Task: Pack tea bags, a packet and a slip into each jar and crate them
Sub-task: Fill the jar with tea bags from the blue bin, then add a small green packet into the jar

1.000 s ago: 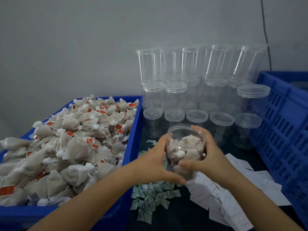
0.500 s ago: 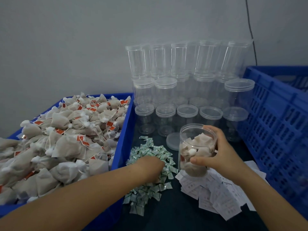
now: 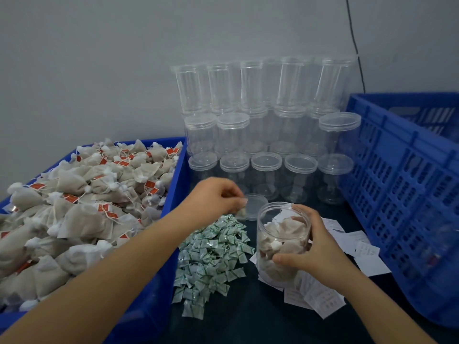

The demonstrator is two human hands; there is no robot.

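Observation:
A clear open jar (image 3: 282, 247) filled with tea bags stands on the dark table among white paper slips (image 3: 320, 297). My right hand (image 3: 311, 252) grips its right side. My left hand (image 3: 213, 197) hovers just left of the jar's mouth and pinches a small packet (image 3: 241, 212), blurred by motion. Below it lies a heap of green-and-white packets (image 3: 211, 259). The jar's loose lid (image 3: 255, 203) lies flat behind the jar. A blue bin (image 3: 171, 192) at the left is piled with tea bags (image 3: 82, 207).
Several empty lidded clear jars (image 3: 265, 135) stand stacked against the grey wall. A blue slatted crate (image 3: 402, 194) fills the right side, close to the jar and my right arm. A dark cable (image 3: 355, 43) hangs down the wall.
My left hand left the jar, dipped into the packet heap, and has risen toward the jar mouth with a packet. The jar came down onto the slips, still held by my right hand.

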